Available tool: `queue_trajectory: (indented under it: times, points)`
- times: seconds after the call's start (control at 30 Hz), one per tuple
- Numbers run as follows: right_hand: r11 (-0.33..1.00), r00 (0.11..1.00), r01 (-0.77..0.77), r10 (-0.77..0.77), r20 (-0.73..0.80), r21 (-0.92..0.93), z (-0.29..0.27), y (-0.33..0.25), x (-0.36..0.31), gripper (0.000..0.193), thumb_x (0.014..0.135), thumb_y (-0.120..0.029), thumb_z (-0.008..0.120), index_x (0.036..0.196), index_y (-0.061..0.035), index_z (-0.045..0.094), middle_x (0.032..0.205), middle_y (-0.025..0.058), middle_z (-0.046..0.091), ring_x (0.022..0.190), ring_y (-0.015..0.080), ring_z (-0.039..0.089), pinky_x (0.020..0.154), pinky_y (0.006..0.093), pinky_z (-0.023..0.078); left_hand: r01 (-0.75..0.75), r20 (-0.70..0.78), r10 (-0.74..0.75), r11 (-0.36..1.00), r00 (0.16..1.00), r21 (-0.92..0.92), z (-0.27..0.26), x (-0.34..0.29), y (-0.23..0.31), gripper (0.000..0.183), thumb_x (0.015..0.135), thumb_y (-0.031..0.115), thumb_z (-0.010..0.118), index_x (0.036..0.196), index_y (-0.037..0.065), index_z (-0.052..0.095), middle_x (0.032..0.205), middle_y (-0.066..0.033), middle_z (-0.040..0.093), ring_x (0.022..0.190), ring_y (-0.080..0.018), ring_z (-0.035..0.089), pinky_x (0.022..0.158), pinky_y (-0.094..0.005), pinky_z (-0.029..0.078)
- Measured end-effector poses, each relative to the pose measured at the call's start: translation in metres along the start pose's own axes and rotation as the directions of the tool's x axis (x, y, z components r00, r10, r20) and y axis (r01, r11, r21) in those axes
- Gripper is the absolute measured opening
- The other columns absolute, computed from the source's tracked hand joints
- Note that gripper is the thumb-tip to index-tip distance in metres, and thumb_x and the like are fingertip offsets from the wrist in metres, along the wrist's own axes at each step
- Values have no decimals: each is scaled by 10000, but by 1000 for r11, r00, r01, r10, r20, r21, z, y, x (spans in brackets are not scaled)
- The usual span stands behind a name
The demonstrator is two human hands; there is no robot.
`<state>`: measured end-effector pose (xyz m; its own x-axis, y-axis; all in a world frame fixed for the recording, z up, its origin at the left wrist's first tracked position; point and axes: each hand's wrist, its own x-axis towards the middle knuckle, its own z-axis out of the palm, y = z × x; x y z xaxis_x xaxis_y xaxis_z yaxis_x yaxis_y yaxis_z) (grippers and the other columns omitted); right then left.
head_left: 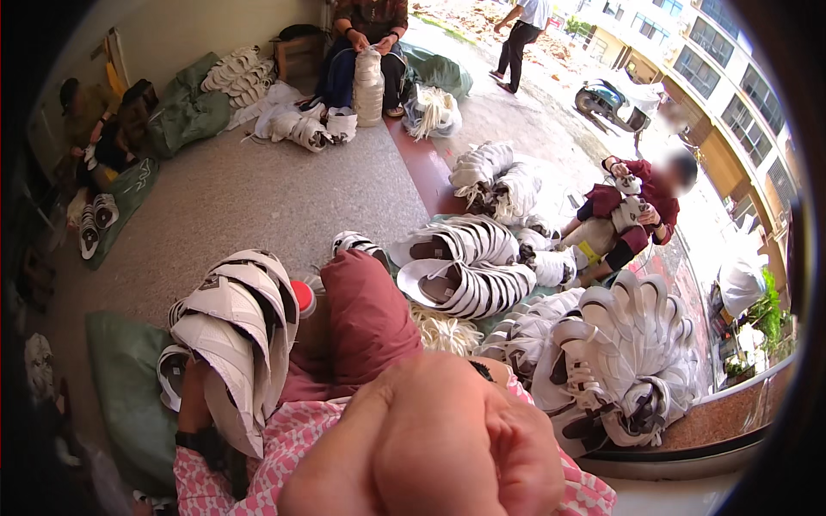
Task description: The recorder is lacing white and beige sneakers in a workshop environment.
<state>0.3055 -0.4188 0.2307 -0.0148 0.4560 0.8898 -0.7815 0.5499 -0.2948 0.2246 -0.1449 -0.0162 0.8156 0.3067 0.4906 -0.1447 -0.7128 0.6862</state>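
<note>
At the lower left, my left forearm with a dark wristband runs up into a stack of white shoe uppers. My left hand grips this stack from below and behind; its fingers are mostly covered by the uppers. Very close and large at the lower middle, my right hand is raised and bent over my lap. Its fingertips lie out of sight past the lower edge, so whether they hold anything cannot be seen. A red-lidded container stands between the stack and my maroon-trousered knee.
Nested rows of shoe uppers lie ahead, with a large fanned pile at right and pale cords between. A green sack rests at left. Several seated people handle uppers around the floor; a scooter stands outside.
</note>
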Motion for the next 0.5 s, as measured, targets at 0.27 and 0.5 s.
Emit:
queue_trajectory:
  times: [0.27, 0.5]
  points:
    - [944, 927, 321, -330, 179, 79, -10, 27, 33, 166, 850, -107, 631, 919, 39, 596, 860, 115, 571, 656, 169, 548, 549, 295, 431, 38, 85, -32, 996, 996, -82, 26, -4, -2, 512, 957, 159, 533, 1423, 10, 380, 1361, -131, 517, 1224, -227, 523, 1039, -337, 411]
    - [974, 977, 176, -191, 99, 142, -5, 22, 25, 224, 842, -43, 630, 987, 124, 595, 886, 129, 592, 690, 158, 567, 575, 254, 444, 77, 96, -67, 991, 993, -105, 28, -11, -12, 512, 956, 151, 533, 1423, 9, 378, 1358, -135, 521, 1222, -230, 526, 1038, -339, 412]
